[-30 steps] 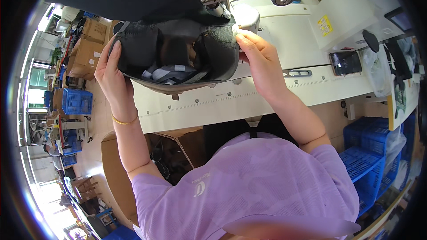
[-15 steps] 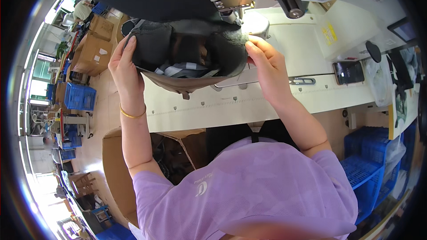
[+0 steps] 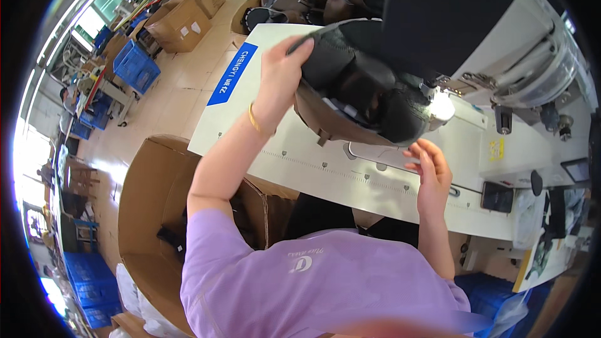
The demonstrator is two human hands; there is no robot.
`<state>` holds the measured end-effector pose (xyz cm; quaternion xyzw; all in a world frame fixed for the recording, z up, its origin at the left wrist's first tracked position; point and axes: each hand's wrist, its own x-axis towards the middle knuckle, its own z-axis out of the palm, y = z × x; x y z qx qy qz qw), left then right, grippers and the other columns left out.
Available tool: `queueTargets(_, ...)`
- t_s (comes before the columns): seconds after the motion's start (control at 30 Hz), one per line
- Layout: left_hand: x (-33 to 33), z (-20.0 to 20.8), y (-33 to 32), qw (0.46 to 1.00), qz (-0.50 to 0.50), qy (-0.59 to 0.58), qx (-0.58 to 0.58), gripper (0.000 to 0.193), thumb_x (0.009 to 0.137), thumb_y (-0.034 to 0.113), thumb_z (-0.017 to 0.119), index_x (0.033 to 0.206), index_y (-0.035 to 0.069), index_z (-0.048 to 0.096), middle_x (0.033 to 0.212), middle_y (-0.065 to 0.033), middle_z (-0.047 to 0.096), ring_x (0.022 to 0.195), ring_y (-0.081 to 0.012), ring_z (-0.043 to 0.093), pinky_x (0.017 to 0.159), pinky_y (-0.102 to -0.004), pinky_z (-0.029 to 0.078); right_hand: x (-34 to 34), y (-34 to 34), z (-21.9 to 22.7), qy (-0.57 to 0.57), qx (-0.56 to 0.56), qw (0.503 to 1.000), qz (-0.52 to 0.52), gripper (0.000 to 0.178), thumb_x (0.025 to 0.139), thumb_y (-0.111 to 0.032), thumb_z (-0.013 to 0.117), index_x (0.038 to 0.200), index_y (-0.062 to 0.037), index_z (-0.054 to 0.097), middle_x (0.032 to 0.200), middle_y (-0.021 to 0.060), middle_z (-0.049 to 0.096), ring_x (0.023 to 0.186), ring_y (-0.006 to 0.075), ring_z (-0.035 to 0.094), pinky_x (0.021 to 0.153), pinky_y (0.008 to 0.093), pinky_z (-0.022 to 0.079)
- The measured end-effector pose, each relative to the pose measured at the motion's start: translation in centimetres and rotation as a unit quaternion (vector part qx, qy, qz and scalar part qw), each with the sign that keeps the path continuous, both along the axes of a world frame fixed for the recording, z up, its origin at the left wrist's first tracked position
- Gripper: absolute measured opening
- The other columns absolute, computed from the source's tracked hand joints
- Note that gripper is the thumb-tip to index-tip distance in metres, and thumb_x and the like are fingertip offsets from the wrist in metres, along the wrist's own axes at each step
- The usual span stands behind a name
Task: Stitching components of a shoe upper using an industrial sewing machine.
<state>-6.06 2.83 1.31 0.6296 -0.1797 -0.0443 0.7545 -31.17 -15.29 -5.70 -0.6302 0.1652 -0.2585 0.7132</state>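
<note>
A hollow, brown leather-like piece with a black lining (image 3: 350,97) is tilted above the white sewing table, its opening facing me. My left hand (image 3: 285,66) pinches its upper left rim, thumb on the inside. The piece's right end lies beside the lit needle area of the sewing machine (image 3: 438,97). Just below that end, my right hand (image 3: 432,169) has its fingers bent and apart, with nothing in them. White tags or labels show inside the piece. Whether it is a boot upper or a bag I cannot tell.
The white table (image 3: 300,163) carries a printed ruler and a dark phone (image 3: 498,196). Similar brown pieces (image 3: 325,0) fill a container beyond the table. An open cardboard box (image 3: 150,194) stands at my left; blue crates (image 3: 134,66) are farther left.
My right hand has let go of the piece's right end and dropped below it. My left hand still holds the left rim. The view has turned, showing more of the table's left side.
</note>
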Motion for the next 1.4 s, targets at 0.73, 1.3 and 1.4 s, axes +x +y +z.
queueTargets(0.73,-4.7,-25.9,46.0,0.558,0.674,-0.111,0.471,0.062,0.075,0.018,0.068,0.124,-0.01,0.04,0.123,-0.0288,0.043,0.12,-0.041,0.038,0.103,-0.0471,0.031,6.6,11.8,-4.1,0.111,-0.133,0.932,0.318,0.021,0.095,-0.007,0.047,0.111,0.0026,0.057,0.102,0.0123,0.067,0.086,0.0135,0.061,0.075,0.0251,0.048)
queueTargets(1.3,-34.7,-61.5,48.1,0.486,0.226,0.42,0.732,0.083,0.068,0.047,0.074,0.131,0.004,0.042,0.132,-0.0201,0.046,0.122,-0.0365,0.047,0.101,-0.044,0.038,20.9,33.0,-9.8,-0.129,-0.563,0.688,0.44,0.032,0.081,-0.007,0.065,0.113,-0.005,0.062,0.126,0.0076,0.057,0.119,0.0249,0.051,0.101,0.0337,0.039)
queueTargets(1.4,-33.2,-64.0,48.9,0.479,0.107,0.53,0.691,0.067,0.081,0.033,0.066,0.136,0.009,0.037,0.138,-0.0128,0.042,0.128,-0.0306,0.042,0.101,-0.0459,0.037,20.8,32.9,-10.4,-0.079,-0.524,0.704,0.472,0.032,0.088,0.0,0.052,0.12,0.0014,0.056,0.136,0.0167,0.047,0.129,0.0274,0.042,0.108,0.0393,0.033)
